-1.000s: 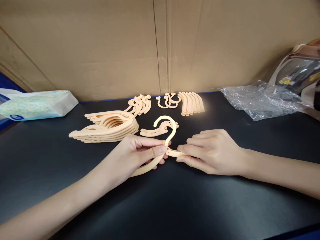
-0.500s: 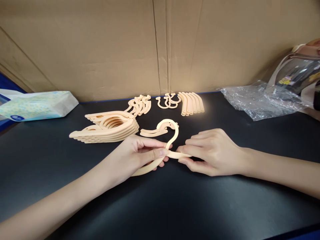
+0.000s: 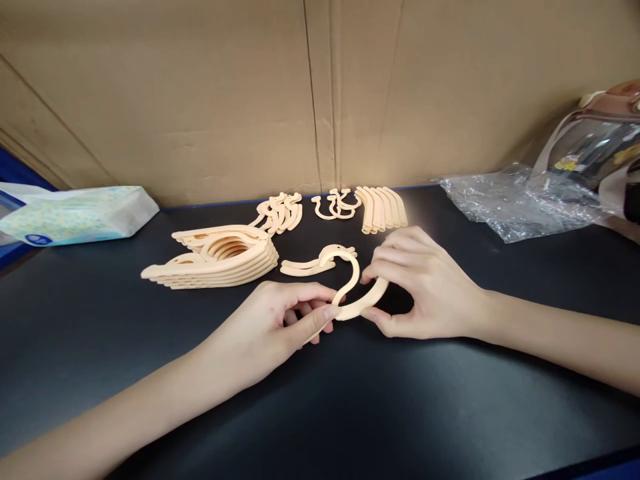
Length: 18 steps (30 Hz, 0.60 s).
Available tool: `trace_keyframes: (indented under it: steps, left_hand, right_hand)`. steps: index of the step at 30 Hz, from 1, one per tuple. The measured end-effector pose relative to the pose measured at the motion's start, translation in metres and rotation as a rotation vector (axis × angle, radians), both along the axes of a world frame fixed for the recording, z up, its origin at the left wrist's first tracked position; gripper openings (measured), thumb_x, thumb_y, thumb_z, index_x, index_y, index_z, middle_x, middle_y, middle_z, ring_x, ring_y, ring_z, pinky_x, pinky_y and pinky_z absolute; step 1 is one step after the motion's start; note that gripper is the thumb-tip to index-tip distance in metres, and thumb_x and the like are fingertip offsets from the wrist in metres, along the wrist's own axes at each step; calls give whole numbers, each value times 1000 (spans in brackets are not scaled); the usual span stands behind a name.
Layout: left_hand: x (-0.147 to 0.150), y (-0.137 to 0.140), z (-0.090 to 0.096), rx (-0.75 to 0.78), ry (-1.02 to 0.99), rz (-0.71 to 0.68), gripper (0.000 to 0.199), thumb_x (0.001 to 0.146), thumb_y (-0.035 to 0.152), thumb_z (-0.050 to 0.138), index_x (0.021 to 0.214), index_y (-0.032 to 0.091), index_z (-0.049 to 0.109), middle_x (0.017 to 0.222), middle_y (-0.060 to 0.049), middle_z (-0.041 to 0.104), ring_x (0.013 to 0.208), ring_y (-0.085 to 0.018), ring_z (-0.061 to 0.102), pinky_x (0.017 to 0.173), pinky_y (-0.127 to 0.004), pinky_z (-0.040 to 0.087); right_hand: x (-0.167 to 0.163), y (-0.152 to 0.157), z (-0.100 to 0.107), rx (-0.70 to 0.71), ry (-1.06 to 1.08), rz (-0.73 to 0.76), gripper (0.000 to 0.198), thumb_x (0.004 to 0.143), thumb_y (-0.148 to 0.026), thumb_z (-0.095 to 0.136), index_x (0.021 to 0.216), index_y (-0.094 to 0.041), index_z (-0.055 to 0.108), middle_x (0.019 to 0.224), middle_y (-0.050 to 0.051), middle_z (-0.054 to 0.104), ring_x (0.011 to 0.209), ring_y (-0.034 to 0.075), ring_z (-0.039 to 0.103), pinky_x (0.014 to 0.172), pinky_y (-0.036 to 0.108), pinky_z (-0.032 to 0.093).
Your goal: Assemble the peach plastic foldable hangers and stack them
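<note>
Over the middle of the table both hands grip one cream plastic folding hanger (image 3: 364, 304), its curved hook pointing up and away from me. My left hand (image 3: 300, 310) is closed, thumb and fingers pinching it near the base of the hook. My right hand (image 3: 417, 283) pinches the curved arm on the right, thumb below and fingers above. Most of the hanger's left side is hidden by my left hand. Just behind the hook lie a few loose cream hanger parts (image 3: 306, 268), partly overlapped by it in view.
A stack of cream hangers (image 3: 225, 267) lies on the left of the black table (image 3: 320, 413). Farther back are small connector pieces (image 3: 281, 212), loose hooks (image 3: 336, 205) and a row of arms (image 3: 383, 208). A tissue pack (image 3: 85, 215), crumpled plastic (image 3: 520, 203) and a clear bag (image 3: 590, 150) flank them.
The hanger has turned in my hands: its right arm now curves upward and its left part shows less. My right hand has risen slightly, and the hook sits a little lower.
</note>
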State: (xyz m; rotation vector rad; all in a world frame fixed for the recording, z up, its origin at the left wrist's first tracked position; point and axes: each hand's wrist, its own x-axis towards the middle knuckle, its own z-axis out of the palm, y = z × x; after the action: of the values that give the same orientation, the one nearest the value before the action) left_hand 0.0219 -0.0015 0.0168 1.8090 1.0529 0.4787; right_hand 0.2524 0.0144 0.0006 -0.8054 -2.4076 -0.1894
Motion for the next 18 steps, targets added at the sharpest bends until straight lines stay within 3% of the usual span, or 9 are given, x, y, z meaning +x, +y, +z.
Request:
trace_keyframes:
  steps: [3,10,15,18]
  left_hand:
    - [0,0,0,21,15,2,22,91,33,56,99,21,73,72,2,67,56,-7,57,47,-13,44]
    - [0,0,-1,53,32,-4,21,91,32,56,101,22,73,72,3,68,56,-7,59,47,-13,44]
    - [0,-2,-1,115,46,-26,22,93,30,54,102,23,72,71,3,68,54,-8,60,47,-14,45]
    - [-1,-4,-3,311,102,-64,21,95,28,52,105,23,70,74,4,67,54,-7,57,49,-15,44]
  right_hand:
    - [1,1,1,-26,27,-32,28,77,-39,66,88,-13,63,86,7,67,89,23,58,89,39,38]
    - [3,2,-1,-38,51,-79,46,79,-45,72,111,-15,59,118,13,60,110,25,54,95,40,36]
    - [4,4,-3,-48,7,-7,38,86,-42,66,114,-16,61,92,6,63,88,21,57,83,38,40]
    - [4,4,-3,-74,9,88,24,89,-30,60,109,-17,63,86,4,62,81,19,55,79,36,40]
